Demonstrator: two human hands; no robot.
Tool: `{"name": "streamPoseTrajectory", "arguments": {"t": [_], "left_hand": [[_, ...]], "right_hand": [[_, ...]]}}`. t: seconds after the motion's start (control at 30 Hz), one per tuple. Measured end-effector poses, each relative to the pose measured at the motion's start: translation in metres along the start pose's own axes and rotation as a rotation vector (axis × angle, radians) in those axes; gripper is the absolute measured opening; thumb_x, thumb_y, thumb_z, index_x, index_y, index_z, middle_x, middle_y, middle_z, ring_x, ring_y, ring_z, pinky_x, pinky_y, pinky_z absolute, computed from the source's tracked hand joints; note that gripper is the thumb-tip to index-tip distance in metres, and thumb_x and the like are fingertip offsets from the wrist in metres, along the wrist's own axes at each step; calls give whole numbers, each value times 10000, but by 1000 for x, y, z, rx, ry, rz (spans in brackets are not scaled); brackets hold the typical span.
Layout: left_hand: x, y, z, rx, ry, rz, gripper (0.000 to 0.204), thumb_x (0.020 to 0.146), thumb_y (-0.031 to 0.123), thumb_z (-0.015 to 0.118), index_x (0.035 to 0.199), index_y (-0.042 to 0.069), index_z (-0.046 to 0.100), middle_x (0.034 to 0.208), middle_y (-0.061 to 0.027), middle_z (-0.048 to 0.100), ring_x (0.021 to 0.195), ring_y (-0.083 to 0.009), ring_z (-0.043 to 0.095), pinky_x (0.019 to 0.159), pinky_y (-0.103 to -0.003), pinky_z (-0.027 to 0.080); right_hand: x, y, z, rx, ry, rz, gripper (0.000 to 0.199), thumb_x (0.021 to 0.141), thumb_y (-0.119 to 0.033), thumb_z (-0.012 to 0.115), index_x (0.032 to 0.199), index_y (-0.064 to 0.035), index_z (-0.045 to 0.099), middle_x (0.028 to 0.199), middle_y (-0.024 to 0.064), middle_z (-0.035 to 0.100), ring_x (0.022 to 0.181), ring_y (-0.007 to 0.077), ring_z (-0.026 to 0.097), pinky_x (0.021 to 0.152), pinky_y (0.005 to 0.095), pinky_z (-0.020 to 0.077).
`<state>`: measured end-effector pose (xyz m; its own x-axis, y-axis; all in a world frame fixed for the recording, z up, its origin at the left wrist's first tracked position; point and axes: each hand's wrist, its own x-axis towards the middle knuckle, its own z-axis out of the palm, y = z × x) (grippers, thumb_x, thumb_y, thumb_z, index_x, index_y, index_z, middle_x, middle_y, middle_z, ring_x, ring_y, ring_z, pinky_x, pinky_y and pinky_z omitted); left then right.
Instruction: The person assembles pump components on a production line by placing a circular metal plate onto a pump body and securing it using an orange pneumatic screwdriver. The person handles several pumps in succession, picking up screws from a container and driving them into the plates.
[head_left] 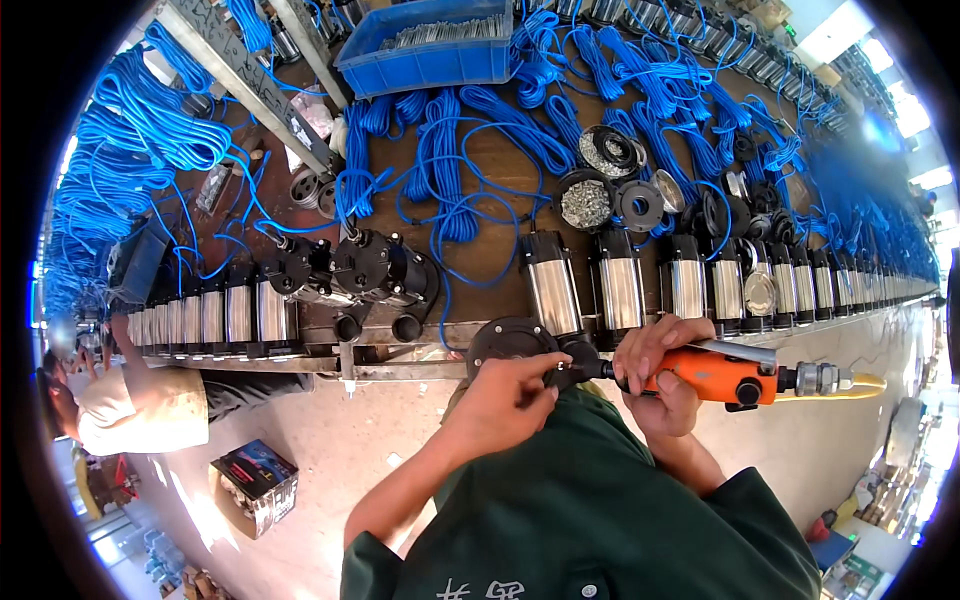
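Observation:
My right hand (660, 375) is wrapped round an orange air screwdriver (725, 378), which lies level and points left. Its dark tip meets the black end part of a pump (555, 285) that leans over the bench edge toward me. A round black flange (508, 342) belongs to that end. At the tip is my left hand (510, 398), its fingers curled and the index finger reaching to a small shiny piece, perhaps a screw. Whatever its fingertips hold is too small to make out. Upright silver pump bodies (620, 280) stand right of the leaning one.
Blue cable coils (445, 165) spread over the bench, with a blue bin (425, 55) of metal rods behind. Bowls of small screws (586, 203) sit mid-bench. Two black-topped pumps (385, 268) stand left. A person (145, 410) works far left; a carton (255, 485) rests on the floor.

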<state>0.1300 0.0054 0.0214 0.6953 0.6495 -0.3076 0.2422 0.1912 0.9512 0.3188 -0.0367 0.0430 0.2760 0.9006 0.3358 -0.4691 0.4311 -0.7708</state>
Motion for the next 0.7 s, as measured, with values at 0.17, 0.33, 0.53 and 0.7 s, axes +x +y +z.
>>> {"name": "streamPoseTrajectory", "arguments": {"t": [0.17,0.33,0.53,0.7], "left_hand": [[16,-3,4,363,-61,113,504,798,72,628,1265,-90,530,672,-210,613,582,-336,590,603,-375,476],[17,-13,4,405,-42,152,550,794,107,677,1279,-90,509,623,-171,605,570,-326,593,615,-396,487],[-12,-16,-5,742,575,365,856,656,276,861,1345,-21,450,1132,-177,609,979,-338,596,815,-445,483],[-2,-59,-2,598,704,451,944,563,281,902,1327,-6,427,1300,-193,513,1175,-399,500,1002,-488,396]], "right_hand": [[-12,19,-15,-38,30,21,276,823,-47,582,1060,-48,441,764,90,513,611,171,509,660,353,470],[-16,33,-18,-68,21,33,283,802,-7,555,1061,-35,446,745,103,532,595,166,515,652,349,476],[-11,32,-9,-206,-39,105,225,771,-14,588,984,-6,517,778,122,584,623,159,570,626,305,511],[4,25,-3,-552,-416,121,254,789,10,585,1021,-12,484,778,114,565,644,185,566,612,321,508]]}}
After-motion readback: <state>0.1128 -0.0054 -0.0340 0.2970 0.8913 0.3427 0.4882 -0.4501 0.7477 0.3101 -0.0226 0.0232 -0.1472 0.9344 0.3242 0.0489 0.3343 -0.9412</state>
